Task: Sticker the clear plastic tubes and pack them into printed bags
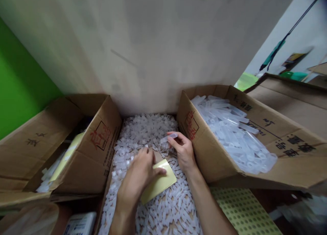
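Note:
My right hand (182, 148) pinches a small translucent plastic tube (168, 137) between thumb and fingertips. My left hand (145, 167) is closed around yellow paper (159, 185), with the thumb lying on top of it; the other fingertips are partly hidden. Beneath both hands, many small clear plastic pieces (168, 211) cover the work surface, and chunkier clear pieces (145, 127) are heaped toward the wall.
On the right, a cardboard box (209, 150) holds many translucent tubes (232, 136). Another cardboard box (84, 163) at the left contains yellow sheets and clear pieces. A dotted yellow sheet (242, 207) lies at the lower right. Behind stands a pale wall (153, 51).

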A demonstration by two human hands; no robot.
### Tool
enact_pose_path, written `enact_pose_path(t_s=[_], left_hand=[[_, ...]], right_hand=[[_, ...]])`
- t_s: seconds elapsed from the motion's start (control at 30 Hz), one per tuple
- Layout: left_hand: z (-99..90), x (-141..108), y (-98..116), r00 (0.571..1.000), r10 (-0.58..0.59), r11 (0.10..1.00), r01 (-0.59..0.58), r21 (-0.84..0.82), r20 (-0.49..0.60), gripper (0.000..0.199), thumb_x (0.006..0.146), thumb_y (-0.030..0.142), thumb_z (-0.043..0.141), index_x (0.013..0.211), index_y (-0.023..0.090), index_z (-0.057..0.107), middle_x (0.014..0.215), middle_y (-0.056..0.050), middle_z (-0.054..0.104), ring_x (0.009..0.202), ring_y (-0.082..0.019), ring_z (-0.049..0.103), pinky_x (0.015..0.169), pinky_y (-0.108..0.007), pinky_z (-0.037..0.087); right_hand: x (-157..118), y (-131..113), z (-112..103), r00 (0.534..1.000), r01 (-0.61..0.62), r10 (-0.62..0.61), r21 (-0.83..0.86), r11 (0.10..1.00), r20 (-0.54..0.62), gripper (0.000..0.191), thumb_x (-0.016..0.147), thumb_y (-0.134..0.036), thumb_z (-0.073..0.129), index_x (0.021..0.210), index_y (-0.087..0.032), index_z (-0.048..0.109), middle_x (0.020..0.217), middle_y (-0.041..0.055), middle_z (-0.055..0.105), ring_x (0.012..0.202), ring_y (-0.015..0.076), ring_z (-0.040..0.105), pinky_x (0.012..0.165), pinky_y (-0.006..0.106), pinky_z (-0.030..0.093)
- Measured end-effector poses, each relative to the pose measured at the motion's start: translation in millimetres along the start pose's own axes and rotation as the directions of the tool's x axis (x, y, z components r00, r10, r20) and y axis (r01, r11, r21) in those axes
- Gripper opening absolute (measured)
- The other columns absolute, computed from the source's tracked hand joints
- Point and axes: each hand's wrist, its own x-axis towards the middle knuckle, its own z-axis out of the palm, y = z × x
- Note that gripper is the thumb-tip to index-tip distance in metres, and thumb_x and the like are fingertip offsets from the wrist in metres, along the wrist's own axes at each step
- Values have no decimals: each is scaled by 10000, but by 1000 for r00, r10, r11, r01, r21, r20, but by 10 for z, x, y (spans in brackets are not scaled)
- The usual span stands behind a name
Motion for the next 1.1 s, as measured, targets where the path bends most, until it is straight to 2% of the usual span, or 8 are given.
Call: enact_pose_path(t_s=[0.07,0.2,0.33,0.47,0.6,0.77,0.93,1.1], left_hand=[[52,-30,12,998,-18,999,15,50,53,248,779,351,819,818,181,643,1037,-92,652,1017,-313,601,871,-405,458],[77,-9,7,1000,25,1000,-25,19,-14,132,806,219,774,797,193,645,1011,-59,649,1033,-287,582,925,-405,392],[-80,42,4,985,-7,994,-11,-106,-170,152,831,118,698,822,202,572,881,-4,637,824,-199,581,749,-304,385],[-228,60,45,916,31,982,-103,-160,-401,211,830,39,619,773,212,511,786,32,578,718,-159,539,660,-264,361],[-251,58,102,831,149,987,-156,33,-536,270,789,-49,564,748,212,508,793,5,581,765,-188,551,673,-283,379],[-206,81,126,824,312,931,-166,325,-473,248,857,-23,573,774,211,574,855,-30,668,804,-235,576,695,-335,403],[-181,108,65,873,309,943,-229,241,-378,239,827,123,773,1020,196,652,1104,-67,697,1024,-275,636,830,-380,484],[-195,110,-22,851,370,928,-324,182,-372,280,891,168,739,1158,236,689,1225,-73,715,1137,-276,663,909,-425,519]], right_hand=[[-4,-16,7,1000,25,-24,-39,999,9,280,781,-422,821,935,-196,762,775,4,658,661,157,552,610,263,445],[0,-19,37,998,55,-55,-18,998,-7,312,809,-500,791,840,-200,707,788,6,629,736,167,591,699,270,476],[9,22,44,999,34,-32,101,994,-20,378,824,-558,764,843,-208,623,795,-1,639,684,139,595,670,246,477],[-22,6,26,997,-60,54,104,993,62,399,814,-550,783,801,-191,608,596,-44,556,446,79,379,429,206,275],[-84,-62,33,943,-206,186,46,977,277,503,863,-643,689,731,-163,623,480,-38,502,404,72,311,405,214,184],[-122,-87,60,873,-317,280,28,948,400,502,808,-636,739,700,-169,587,544,-23,536,446,76,369,416,201,210],[-86,-8,30,893,-303,274,28,953,358,394,790,-529,774,755,-172,613,561,-22,568,432,68,335,409,206,190],[-55,46,12,918,-219,197,25,975,344,367,814,-501,757,727,-159,654,538,-37,509,440,70,331,426,225,199]])
